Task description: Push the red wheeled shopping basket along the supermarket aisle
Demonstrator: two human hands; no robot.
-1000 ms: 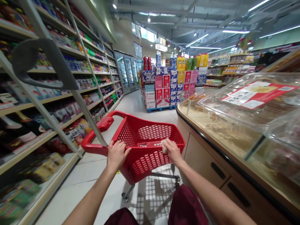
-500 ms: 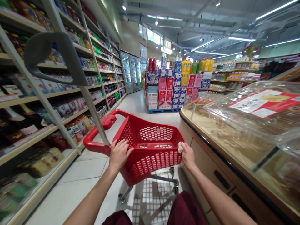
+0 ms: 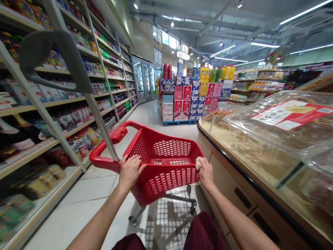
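A red plastic shopping cart (image 3: 166, 178) stands sideways in front of me, its basket holding nothing that I can see. My left hand (image 3: 130, 171) grips the near rim close to the handle end, fingers curled over the edge. At the other end of the basket, my right hand (image 3: 205, 172) is closed around a crumpled whitish cloth (image 3: 198, 163) pressed against the corner of the rim. The cart's red handle (image 3: 97, 156) extends to the left, and a grey metal pole with a dark grey loop (image 3: 85, 74) rises beside it.
Drink shelves (image 3: 62, 139) line the left side. A wooden counter (image 3: 221, 166) with clear plastic food boxes (image 3: 286, 114) runs along the right, near the cart. Ahead are stacked drink cartons (image 3: 182, 100) on a blue pallet and glass-door fridges (image 3: 145, 80). Tiled floor (image 3: 85, 187) lies around the cart.
The view has shifted slightly, so the cart and both hands sit a little further left in it. Both hands keep the same hold on the rim and the cloth.
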